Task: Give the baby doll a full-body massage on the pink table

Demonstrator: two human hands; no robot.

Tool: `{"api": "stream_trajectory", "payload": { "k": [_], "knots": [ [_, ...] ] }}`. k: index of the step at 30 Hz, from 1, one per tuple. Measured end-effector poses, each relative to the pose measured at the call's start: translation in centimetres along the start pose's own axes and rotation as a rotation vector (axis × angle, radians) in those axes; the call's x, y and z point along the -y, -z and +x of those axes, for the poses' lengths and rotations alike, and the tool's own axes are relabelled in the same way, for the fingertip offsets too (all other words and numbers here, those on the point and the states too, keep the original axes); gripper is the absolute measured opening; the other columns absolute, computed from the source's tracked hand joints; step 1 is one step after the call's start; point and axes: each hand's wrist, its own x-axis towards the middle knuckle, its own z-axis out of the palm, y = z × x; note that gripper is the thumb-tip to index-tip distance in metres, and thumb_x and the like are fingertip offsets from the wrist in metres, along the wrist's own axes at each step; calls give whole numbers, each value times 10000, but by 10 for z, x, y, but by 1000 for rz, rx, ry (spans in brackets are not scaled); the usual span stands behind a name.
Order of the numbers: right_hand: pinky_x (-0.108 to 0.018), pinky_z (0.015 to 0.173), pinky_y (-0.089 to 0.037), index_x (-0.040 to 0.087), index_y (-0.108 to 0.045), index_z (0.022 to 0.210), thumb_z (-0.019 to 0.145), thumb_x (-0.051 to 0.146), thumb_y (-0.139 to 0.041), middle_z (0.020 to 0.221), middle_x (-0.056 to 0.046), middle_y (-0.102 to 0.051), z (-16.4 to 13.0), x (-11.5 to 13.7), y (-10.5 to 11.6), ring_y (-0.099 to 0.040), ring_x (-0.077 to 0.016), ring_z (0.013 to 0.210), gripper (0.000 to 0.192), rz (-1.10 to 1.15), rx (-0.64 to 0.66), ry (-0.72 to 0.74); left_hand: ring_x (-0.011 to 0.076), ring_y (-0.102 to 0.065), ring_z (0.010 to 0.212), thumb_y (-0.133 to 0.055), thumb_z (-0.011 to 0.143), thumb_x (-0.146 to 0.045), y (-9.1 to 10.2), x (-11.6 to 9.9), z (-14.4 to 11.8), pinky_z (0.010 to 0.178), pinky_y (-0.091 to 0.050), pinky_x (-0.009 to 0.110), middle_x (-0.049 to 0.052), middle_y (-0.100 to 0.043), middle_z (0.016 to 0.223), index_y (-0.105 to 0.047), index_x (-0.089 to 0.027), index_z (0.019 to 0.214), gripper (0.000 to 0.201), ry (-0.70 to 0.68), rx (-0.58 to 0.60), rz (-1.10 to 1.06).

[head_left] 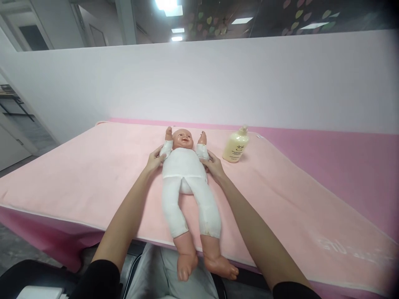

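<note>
A baby doll in white clothing lies on its back on a pink towel, head away from me, arms raised, feet hanging past the near edge. My left hand rests against the doll's side under its arm. My right hand touches the opposite side of the torso near the other arm. Both hands cup the doll's upper body. A cream lotion bottle stands just right of the doll's head.
The towel covers a darker pink table that stretches to the right. A white partition wall runs behind the table. A dark chair edge shows at the lower left, and a doorway opens at the far left.
</note>
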Motion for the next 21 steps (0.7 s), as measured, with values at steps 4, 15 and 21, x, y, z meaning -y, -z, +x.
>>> {"api": "stream_trajectory", "payload": {
  "k": [4, 15, 21],
  "knots": [
    [-217, 450, -273, 208, -668, 1153, 553, 281, -729, 800, 23, -660, 4, 0, 10, -354, -50, 495, 607, 118, 39, -36, 256, -630, 1000, -760, 545, -211, 7, -5, -5, 737, -497, 295, 137, -658, 1192, -579, -150, 1297, 775, 112, 17, -70],
    [-283, 666, -474, 167, -588, 528, 471, 127, -567, 1096, -91, -681, -5, 14, 32, -616, -214, 938, 73, 101, 300, -96, 331, -606, 1105, -792, 381, -187, 16, -5, -1, 1023, -418, 448, 165, -687, 1113, -754, -136, 693, 319, 159, 41, -62],
    [-334, 746, -506, 179, -434, 384, 476, 180, -443, 885, -48, -714, -3, 4, 36, -638, -192, 810, 92, 17, 276, -105, 326, -615, 1077, -757, 455, -198, 22, -7, -4, 938, -467, 436, 151, -653, 1194, -735, -157, 635, 186, 159, 125, -11]
  ]
}}
